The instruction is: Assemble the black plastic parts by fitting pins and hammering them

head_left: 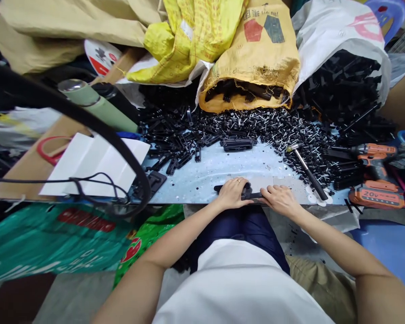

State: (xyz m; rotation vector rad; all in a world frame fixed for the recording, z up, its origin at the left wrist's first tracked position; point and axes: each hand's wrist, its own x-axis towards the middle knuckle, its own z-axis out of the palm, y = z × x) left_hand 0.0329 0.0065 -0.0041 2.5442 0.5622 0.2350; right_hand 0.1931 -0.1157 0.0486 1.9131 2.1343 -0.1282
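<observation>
My left hand (232,193) lies closed over a flat black plastic part (248,193) at the near edge of the pale blue table (205,173); a ring shows on one finger. My right hand (280,200) grips the right end of the same part, fingers curled round it. Both hands meet at the table's front edge above my lap. Another black plastic part (238,144) lies alone farther back, in front of a heap of small black pieces and metal pins (273,126).
A hammer (307,171) lies right of my hands. An orange cordless drill (374,173) sits at the far right. Sacks (256,58) spill black parts at the back. A green bottle (97,105), white paper (94,164) and black cable (87,121) are on the left.
</observation>
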